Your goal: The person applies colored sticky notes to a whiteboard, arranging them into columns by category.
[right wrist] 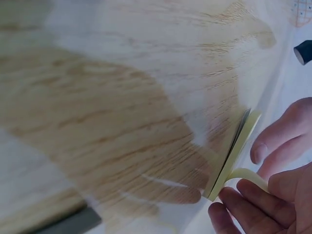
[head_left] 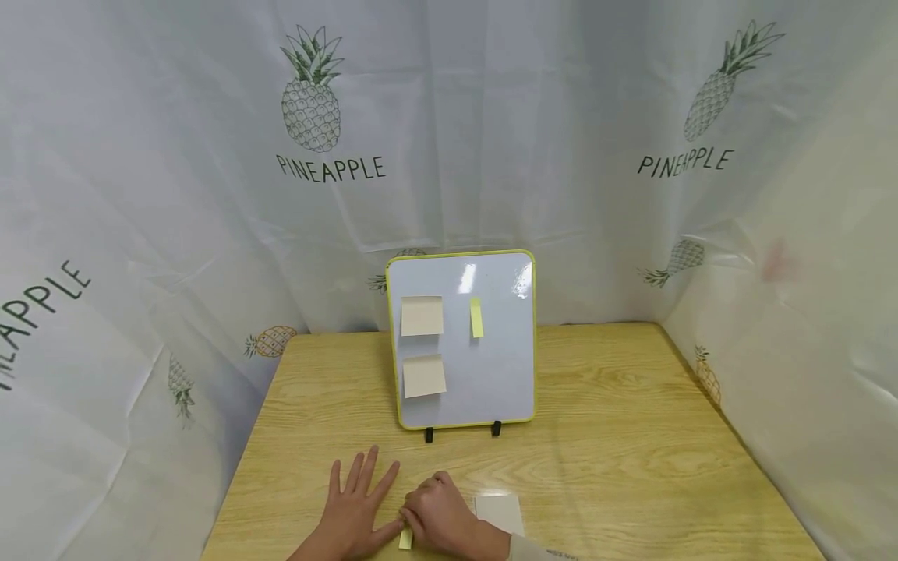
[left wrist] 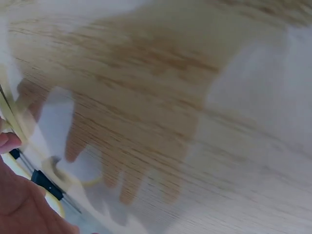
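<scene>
My left hand [head_left: 351, 514] lies on the wooden table with fingers spread, its thumb beside a narrow yellow sticky-note pad [head_left: 405, 539]. My right hand [head_left: 443, 514] is curled over the far end of that pad and pinches its top note. In the right wrist view the pad [right wrist: 234, 153] shows edge-on, and the yellow sticky note [right wrist: 247, 175] bends away from it into the fingers. Part of the left hand [left wrist: 24, 207] fills the lower left corner of the left wrist view. A square cream sticky-note pad [head_left: 500, 510] is just right of the right hand.
A whiteboard [head_left: 491, 382] with a yellow frame stands on black feet beyond the hands. It bears two cream notes, one upper [head_left: 422, 315] and one lower [head_left: 424, 376], plus a narrow yellow note [head_left: 476, 318]. Pineapple-printed curtains [head_left: 491, 156] surround the table [head_left: 631, 436].
</scene>
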Tool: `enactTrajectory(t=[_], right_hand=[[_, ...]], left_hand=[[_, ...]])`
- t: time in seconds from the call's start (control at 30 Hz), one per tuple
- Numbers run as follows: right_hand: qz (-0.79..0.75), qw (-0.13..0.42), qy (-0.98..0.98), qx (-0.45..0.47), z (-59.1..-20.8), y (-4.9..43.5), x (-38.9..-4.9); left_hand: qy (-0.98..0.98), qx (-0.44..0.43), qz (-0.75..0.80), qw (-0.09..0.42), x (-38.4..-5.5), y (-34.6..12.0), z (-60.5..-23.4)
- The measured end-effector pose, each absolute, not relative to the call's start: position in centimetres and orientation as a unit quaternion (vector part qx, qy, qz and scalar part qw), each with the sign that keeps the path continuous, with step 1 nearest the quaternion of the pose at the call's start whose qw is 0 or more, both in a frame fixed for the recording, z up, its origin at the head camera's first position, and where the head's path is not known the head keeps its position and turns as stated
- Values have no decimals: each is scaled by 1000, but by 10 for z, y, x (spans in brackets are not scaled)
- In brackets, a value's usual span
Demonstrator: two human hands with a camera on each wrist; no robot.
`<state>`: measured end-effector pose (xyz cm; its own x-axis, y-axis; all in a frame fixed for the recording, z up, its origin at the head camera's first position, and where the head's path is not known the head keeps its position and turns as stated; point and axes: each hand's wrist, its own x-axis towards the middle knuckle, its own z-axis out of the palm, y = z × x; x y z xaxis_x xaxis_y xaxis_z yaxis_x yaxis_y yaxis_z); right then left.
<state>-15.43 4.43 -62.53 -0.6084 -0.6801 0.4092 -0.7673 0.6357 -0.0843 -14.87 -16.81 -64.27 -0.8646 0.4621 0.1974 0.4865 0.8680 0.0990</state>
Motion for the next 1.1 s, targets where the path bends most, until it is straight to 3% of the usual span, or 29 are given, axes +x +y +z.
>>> enactTrajectory(t=[0.2, 0.57, 1.1], right_hand=[[119, 173, -886, 413, -625, 43, -158], [158, 193, -884, 396, -613, 44, -173], [147, 94, -904, 390, -589, 50, -193]], left_hand=[[-964, -245, -52, 94, -146, -165, -642], [-975, -210, -66, 17, -140, -161, -631], [-970, -233, -42, 58, -142, -162, -642]])
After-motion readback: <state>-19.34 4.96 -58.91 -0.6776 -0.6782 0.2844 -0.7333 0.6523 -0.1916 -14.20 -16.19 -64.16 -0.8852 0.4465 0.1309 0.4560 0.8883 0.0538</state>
